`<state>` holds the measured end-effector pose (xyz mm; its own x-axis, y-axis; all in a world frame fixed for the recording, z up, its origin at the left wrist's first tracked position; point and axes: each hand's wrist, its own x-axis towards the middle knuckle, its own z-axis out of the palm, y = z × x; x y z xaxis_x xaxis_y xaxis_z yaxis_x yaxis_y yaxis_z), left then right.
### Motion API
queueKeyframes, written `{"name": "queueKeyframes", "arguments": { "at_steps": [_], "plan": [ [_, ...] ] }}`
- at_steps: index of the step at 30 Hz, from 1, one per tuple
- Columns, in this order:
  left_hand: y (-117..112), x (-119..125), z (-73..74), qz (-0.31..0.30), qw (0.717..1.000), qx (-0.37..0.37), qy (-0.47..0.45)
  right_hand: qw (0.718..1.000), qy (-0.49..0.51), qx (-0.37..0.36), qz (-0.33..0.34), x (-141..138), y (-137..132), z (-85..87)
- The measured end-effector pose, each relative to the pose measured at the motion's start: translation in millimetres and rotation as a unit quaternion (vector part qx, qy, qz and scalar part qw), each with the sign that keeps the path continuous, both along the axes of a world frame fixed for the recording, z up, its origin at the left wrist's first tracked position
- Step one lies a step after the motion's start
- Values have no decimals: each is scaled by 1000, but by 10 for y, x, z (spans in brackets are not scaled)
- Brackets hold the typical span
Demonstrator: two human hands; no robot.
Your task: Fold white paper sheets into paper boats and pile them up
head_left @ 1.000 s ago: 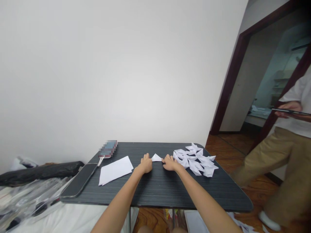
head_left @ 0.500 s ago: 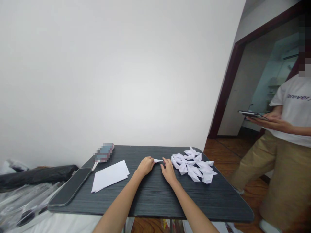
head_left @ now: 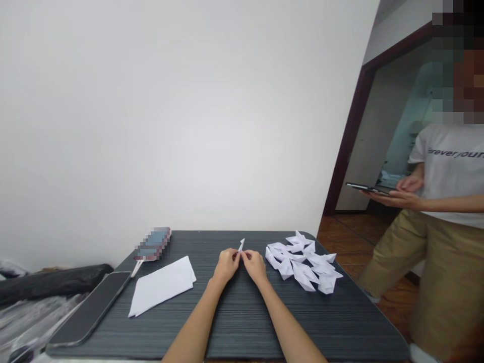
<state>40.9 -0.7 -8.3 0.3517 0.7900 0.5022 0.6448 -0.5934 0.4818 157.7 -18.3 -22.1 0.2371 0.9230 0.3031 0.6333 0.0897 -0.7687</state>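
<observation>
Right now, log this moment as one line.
left hand: holding small folded paper | right hand: at same paper | tabletop right: folded paper shapes | tabletop left: white sheets

Desk [head_left: 242,322]: dark grey-black, fine lighter linear streaks. Folded paper piece [head_left: 241,245], paper sheets [head_left: 162,287], folded paper shapes [head_left: 304,278]: plain white. Dark slab [head_left: 91,310]: pale edge. Shirt [head_left: 454,176]: white, dark lettering. Trousers [head_left: 442,257]: khaki. Door frame [head_left: 346,143]: dark reddish-brown.
</observation>
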Motion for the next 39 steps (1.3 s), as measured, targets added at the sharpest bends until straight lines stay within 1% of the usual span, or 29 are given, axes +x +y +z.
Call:
{"name": "queueKeyframes", "arguments": {
  "at_steps": [4,8,11,15,19,24,26,31,36,39],
  "plan": [
    [-29,32,-32,-18,999,-9,-34,999,20,17,22,33,52,-54],
    [-42,36,-37,-31,995,-43,-86,998,27,27,41,55,70,-84],
    [-43,24,-35,-34,992,-61,-107,998,25,33,41,53,58,-73],
    [-27,20,-62,-21,990,-68,-118,999,0,31,27,28,31,-38],
    [3,22,-114,-13,992,-50,-118,999,-43,30,3,-12,3,-10],
    [12,33,-150,-3,997,4,-79,991,-117,43,-45,-52,-17,-11],
    [-1,40,-148,3,997,21,-68,988,-136,50,-53,-60,-20,-16],
    [-32,42,-132,5,998,44,-52,989,-135,47,-43,-57,-25,-19],
    [-11,23,-126,3,998,27,-56,990,-124,61,-11,-52,-29,-9],
    [-12,26,-111,-13,997,24,-68,991,-120,51,-25,-53,-29,-6]
  ]
}}
